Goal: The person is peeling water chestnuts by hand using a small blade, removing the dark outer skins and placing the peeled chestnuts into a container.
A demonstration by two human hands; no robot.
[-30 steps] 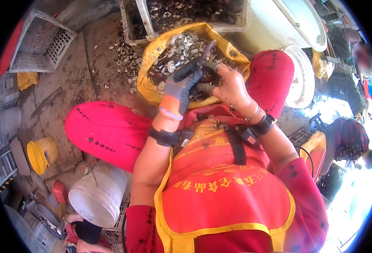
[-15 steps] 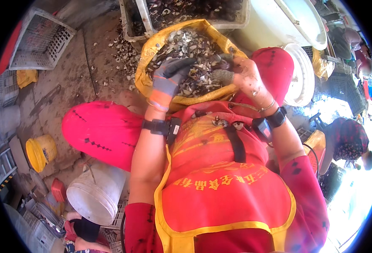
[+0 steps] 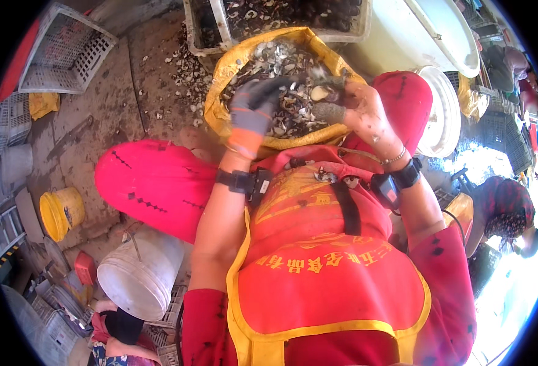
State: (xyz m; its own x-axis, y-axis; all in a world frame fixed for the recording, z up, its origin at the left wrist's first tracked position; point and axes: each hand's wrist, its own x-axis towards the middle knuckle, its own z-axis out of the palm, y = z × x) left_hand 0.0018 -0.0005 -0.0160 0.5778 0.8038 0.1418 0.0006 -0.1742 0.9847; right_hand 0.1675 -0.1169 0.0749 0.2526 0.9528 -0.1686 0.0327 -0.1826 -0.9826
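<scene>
Sitting low with knees spread, a person in a red apron (image 3: pixel 327 299) works over a yellow-rimmed sack (image 3: pixel 220 70) that holds a heap of broken shells (image 3: pixel 278 55). From where I stand, the bare right hand (image 3: pixel 336 96) is pinched on a shellfish (image 3: pixel 319 93), its thumb and a finger wrapped in grubby grey covers. The left hand (image 3: pixel 274 97), in a grey glove with an orange cuff (image 3: pixel 244 141), hovers just beside it over the shells; its fingers are blurred, and I cannot tell whether they grip anything or how far apart they are.

To do this well, I judge, the right hand should keep a firm pinch near the shellfish's edge, with its pale face toward the left hand and the covered fingertips clear of any sharp rim. The left hand would do best with short, controlled strokes, working above the sack so that loose bits drop inside it.

The shellfish is over the right-hand part of the sack, above the heap. It shows a smooth, cream-coloured oval patch, which stands out against the darker shell around it; the rest is hidden by the fingers. It looks wet and probably slippery. Beyond the sack's far rim stands a pale crate (image 3: pixel 355 35) of dark shells.
</scene>
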